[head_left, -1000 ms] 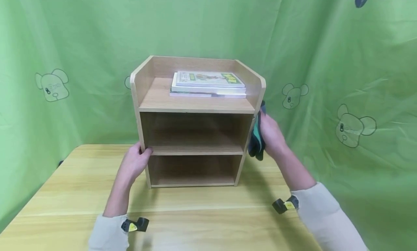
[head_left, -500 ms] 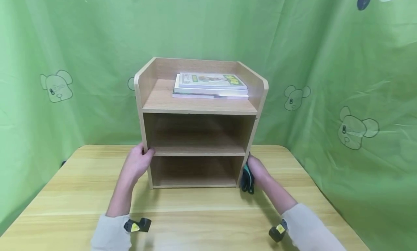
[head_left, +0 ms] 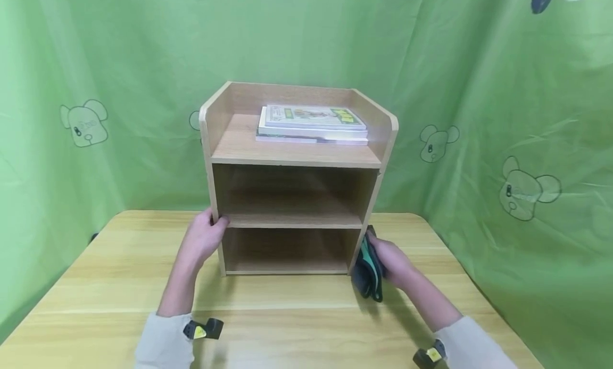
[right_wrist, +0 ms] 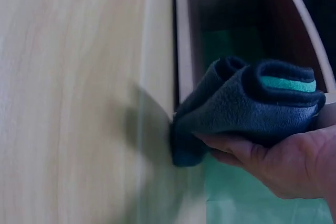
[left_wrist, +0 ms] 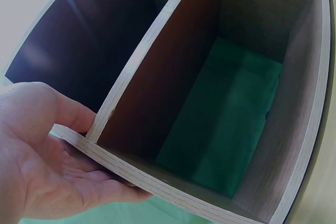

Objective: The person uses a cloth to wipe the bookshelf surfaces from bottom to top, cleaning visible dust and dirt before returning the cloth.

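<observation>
A small wooden shelf unit stands upright on the table, with a top tray and two open compartments. My left hand grips its left side panel, the thumb inside by the middle board and the fingers outside, as the left wrist view shows. Low at the right side panel, my right hand holds a folded cloth, dark grey-blue with green. In the right wrist view the cloth lies bunched over the fingers, next to the panel's front edge. That panel's outer face is mostly hidden in the head view.
Several stacked books lie on the top tray, toward the right. The wooden table extends in front and to both sides. Behind it and at the right hangs a green curtain with cartoon animal heads.
My right hand has moved the cloth down along the right side panel from near the top board, then slightly outward to the right. The left hand keeps its grip.
</observation>
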Available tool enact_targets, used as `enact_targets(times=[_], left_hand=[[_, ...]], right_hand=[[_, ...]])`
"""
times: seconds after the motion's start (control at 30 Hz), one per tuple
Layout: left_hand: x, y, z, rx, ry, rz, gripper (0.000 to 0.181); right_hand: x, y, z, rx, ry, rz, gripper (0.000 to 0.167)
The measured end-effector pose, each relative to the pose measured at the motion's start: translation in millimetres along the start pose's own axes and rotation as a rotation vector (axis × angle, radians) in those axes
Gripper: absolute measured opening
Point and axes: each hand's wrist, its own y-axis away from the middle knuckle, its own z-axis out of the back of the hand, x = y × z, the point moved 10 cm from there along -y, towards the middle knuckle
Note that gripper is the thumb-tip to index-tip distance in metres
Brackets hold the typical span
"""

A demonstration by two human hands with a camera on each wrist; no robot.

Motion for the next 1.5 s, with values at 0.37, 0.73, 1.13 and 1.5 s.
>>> enact_targets(times=[0.37,0.73,1.13,1.5], left_hand=[[-4.3,-0.8,0.7,-0.013,-0.007,-0.023,0.045],[-5.6,-0.4,-1.5,-0.001,-0.01,-0.014,0.047],[-7.7,-1.3,-1.7,0.0,-0.006,-0.015,0.045],[-5.5,-1.2,-3.3,0.006,-0.001,0.0,0.047]], right_hand=[[81.2,35.3,7.8,0.055,-0.133,0.083,0.037],[201.0,76.4,22.2,0.006,-0.204,0.196,0.078],[274.0,95.0,27.2,-0.016,-0.323,0.361,0.067],[219.6,70.5,23.5,-0.091,-0.073,0.264,0.056]])
